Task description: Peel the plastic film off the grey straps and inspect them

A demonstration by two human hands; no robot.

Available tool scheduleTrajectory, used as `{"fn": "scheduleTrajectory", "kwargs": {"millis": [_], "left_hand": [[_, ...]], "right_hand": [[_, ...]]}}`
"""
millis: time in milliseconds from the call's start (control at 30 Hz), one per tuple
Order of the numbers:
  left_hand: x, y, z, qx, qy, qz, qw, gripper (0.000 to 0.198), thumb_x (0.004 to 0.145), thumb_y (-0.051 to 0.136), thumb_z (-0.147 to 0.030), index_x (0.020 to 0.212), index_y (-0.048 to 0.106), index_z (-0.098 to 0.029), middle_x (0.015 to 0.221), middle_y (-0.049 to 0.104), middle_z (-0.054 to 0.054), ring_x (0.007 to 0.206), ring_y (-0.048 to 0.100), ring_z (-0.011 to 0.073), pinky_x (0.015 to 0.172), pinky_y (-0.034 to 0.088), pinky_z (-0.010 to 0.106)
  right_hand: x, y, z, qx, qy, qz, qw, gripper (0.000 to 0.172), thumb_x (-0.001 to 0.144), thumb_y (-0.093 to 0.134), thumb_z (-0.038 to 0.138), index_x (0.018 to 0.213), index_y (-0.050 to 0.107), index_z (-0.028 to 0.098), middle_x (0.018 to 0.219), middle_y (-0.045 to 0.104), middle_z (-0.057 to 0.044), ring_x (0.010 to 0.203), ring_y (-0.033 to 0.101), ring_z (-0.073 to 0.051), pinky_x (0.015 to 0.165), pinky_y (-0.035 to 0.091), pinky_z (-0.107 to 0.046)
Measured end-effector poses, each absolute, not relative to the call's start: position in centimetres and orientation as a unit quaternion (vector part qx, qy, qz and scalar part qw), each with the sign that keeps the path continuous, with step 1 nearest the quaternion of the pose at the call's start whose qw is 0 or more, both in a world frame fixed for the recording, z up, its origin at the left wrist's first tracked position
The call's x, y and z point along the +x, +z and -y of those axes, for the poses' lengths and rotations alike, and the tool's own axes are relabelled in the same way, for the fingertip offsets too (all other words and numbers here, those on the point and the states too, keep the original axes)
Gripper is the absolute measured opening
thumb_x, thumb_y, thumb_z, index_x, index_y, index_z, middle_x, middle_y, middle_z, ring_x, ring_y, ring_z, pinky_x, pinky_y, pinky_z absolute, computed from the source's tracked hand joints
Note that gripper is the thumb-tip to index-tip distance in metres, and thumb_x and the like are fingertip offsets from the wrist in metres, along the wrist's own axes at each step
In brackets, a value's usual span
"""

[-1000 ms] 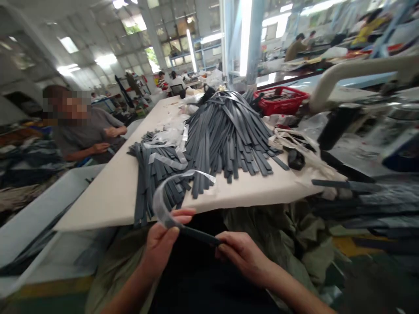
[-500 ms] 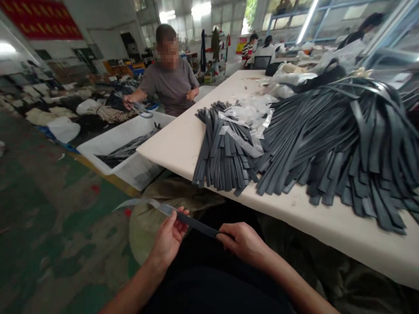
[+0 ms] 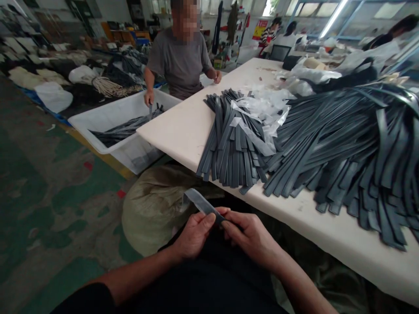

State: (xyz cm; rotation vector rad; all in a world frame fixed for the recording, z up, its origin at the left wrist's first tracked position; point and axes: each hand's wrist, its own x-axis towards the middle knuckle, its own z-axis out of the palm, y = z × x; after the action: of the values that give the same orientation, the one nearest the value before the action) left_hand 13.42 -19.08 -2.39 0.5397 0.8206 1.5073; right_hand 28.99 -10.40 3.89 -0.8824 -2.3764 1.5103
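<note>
Ahead of the right hand (image 3: 244,231) and beyond it to the right spreads a cream-topped worktable (image 3: 176,115); on it, forward and right of that hand, fans a large sheaf of dark grey flat strips (image 3: 314,144); a khaki sack (image 3: 147,213) bulges ahead and left of the left hand (image 3: 194,235); a smaller strip bundle (image 3: 227,150), with crumpled translucent tape (image 3: 262,102) on it, lies straight ahead of both hands; the held dark strip (image 3: 218,219) sits between the two hands, its pale, film-like tail (image 3: 198,201) reaching forward-left past the left thumb; to handle it well, I would pinch close on either side of the dark part, keeping it flat and untwisted; the left hand is curled nearly closed, thumb pressing the band; the right hand is likewise bunched, thumb and forefinger pinching the dark part, fingertips almost meeting the left hand's.
</note>
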Motion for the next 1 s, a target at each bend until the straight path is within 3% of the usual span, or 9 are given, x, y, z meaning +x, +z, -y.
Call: {"fn": "scheduleTrajectory", "kwargs": {"millis": [133,233,433,633,767,900,1000], "left_hand": [[11.8,0.4,19.6,0.316,0.709,-0.405,0.483,0.032,0.095,0.058,-0.043,0.115,0.075,-0.024,0.129,0.068,0.008,0.129,0.055,0.0290,0.110,0.043,0.041],[11.8,2.1,20.1,0.376,0.699,-0.408,0.452,0.033,0.095,0.057,-0.044,0.116,0.074,-0.025,0.131,0.067,0.009,0.131,0.053,0.0298,0.108,0.045,0.041],[13.4,1.6,19.0,0.452,0.606,-0.424,0.499,0.037,0.096,0.054,-0.044,0.124,0.070,-0.025,0.133,0.066,0.009,0.130,0.055,0.0284,0.115,0.038,0.043],[12.1,-0.6,18.2,0.331,0.647,-0.457,0.513,0.036,0.097,0.055,-0.043,0.122,0.071,-0.023,0.136,0.064,0.008,0.133,0.052,0.0268,0.119,0.034,0.043],[12.9,-1.3,17.8,0.237,0.649,-0.418,0.590,0.036,0.090,0.065,-0.044,0.115,0.074,-0.019,0.130,0.068,0.011,0.130,0.055,0.0273,0.118,0.035,0.043],[15.4,-2.0,17.4,0.198,0.589,-0.395,0.676,0.041,0.087,0.070,-0.045,0.116,0.074,-0.017,0.126,0.070,0.013,0.126,0.057,0.0296,0.114,0.039,0.046],[16.2,-2.3,16.8,0.192,0.580,-0.386,0.691,0.041,0.087,0.070,-0.043,0.117,0.072,-0.016,0.121,0.071,0.013,0.124,0.059,0.0295,0.111,0.042,0.044]], "right_hand": [[32.2,5.0,10.0,-0.291,0.538,0.786,0.087,0.037,0.100,0.050,0.046,0.079,0.064,0.019,0.069,0.063,-0.001,0.055,0.058,-0.011,0.051,0.043,-0.021],[33.6,5.6,10.4,-0.284,0.504,0.806,0.127,0.035,0.100,0.050,0.044,0.078,0.064,0.021,0.065,0.062,0.000,0.051,0.057,-0.011,0.047,0.041,-0.022],[30.1,4.9,10.7,-0.274,0.491,0.805,0.190,0.035,0.099,0.049,0.039,0.072,0.059,0.019,0.062,0.059,0.001,0.051,0.055,-0.010,0.051,0.043,-0.021],[32.5,3.0,10.2,-0.319,0.559,0.756,0.117,0.031,0.096,0.053,0.042,0.078,0.061,0.017,0.070,0.064,-0.001,0.057,0.060,-0.012,0.052,0.044,-0.020],[34.2,2.5,11.0,-0.370,0.523,0.760,0.109,0.030,0.097,0.052,0.034,0.073,0.059,0.018,0.063,0.062,0.001,0.053,0.057,-0.011,0.050,0.040,-0.019],[31.9,1.7,11.0,-0.357,0.473,0.787,0.170,0.027,0.097,0.054,0.028,0.072,0.060,0.018,0.062,0.062,0.002,0.054,0.056,-0.010,0.052,0.039,-0.019],[30.6,1.0,10.7,-0.359,0.412,0.806,0.229,0.015,0.097,0.056,0.025,0.088,0.067,0.020,0.076,0.068,0.001,0.067,0.063,-0.013,0.063,0.046,-0.022]]}}
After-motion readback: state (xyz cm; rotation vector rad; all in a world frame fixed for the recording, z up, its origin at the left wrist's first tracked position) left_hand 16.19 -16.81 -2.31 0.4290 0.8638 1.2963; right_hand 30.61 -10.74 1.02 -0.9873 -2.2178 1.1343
